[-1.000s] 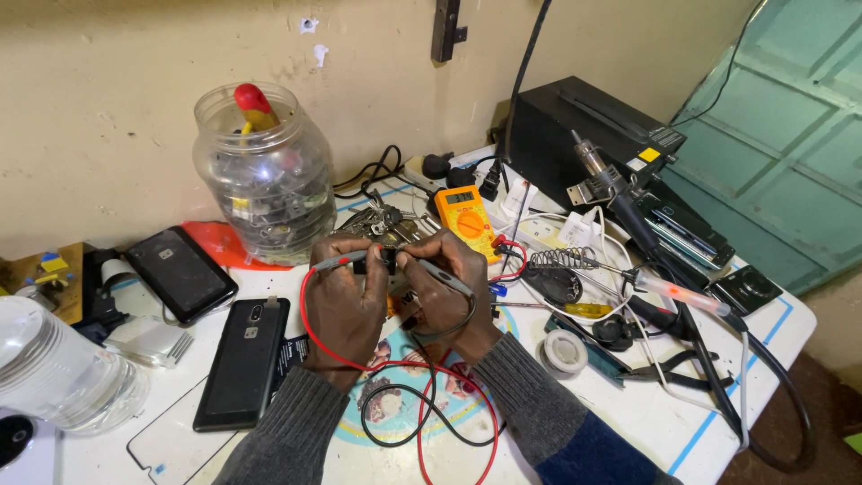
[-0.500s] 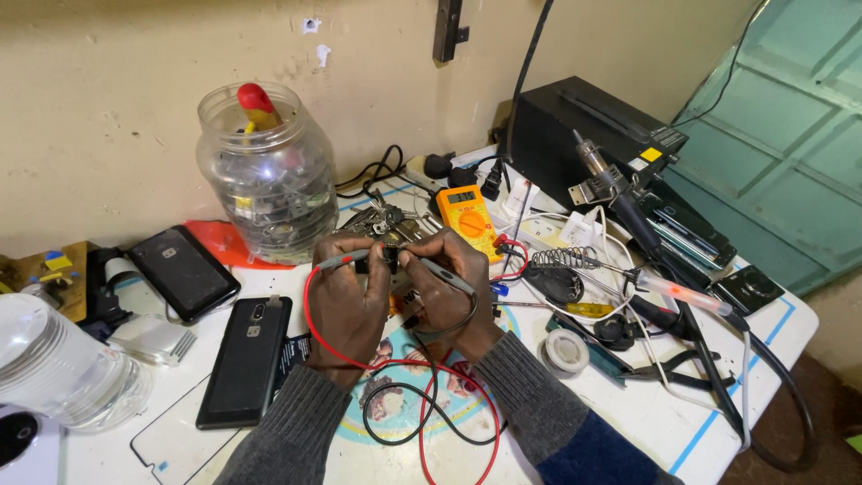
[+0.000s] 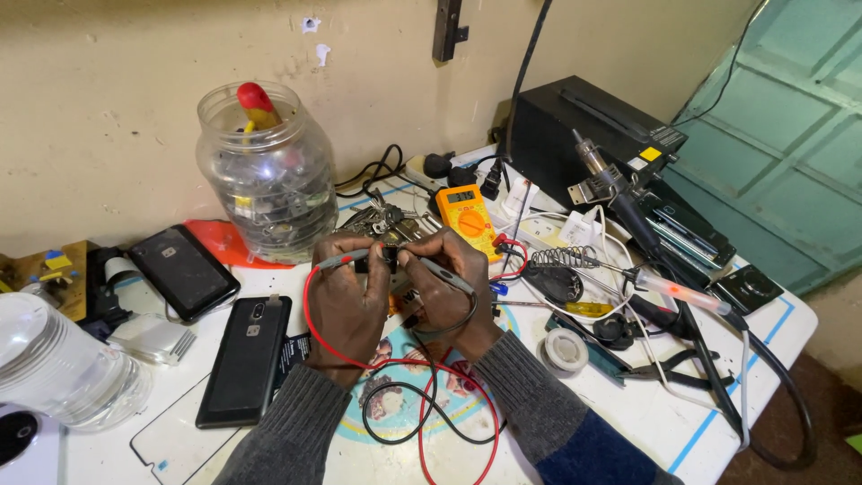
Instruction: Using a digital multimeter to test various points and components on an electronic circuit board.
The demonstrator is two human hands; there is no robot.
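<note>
My left hand [image 3: 346, 301] grips a red-wired meter probe [image 3: 334, 262] and my right hand [image 3: 446, 289] grips a black-wired probe [image 3: 445, 275]. Both probe tips meet on a small dark part [image 3: 387, 259] pinched between my fingertips at the table's centre. The red lead [image 3: 310, 323] and black lead [image 3: 409, 422] loop down over the table toward me. An orange multimeter [image 3: 467, 210] lies just behind my right hand.
A clear jar [image 3: 267, 175] of parts stands at back left. Two dark phones [image 3: 247, 357] [image 3: 182, 270] lie left of my hands, a clear plastic bottle [image 3: 58, 368] at far left. A black box [image 3: 588, 135], hot-air handle [image 3: 615, 193], solder reel [image 3: 566, 348] and pliers [image 3: 682, 359] crowd the right.
</note>
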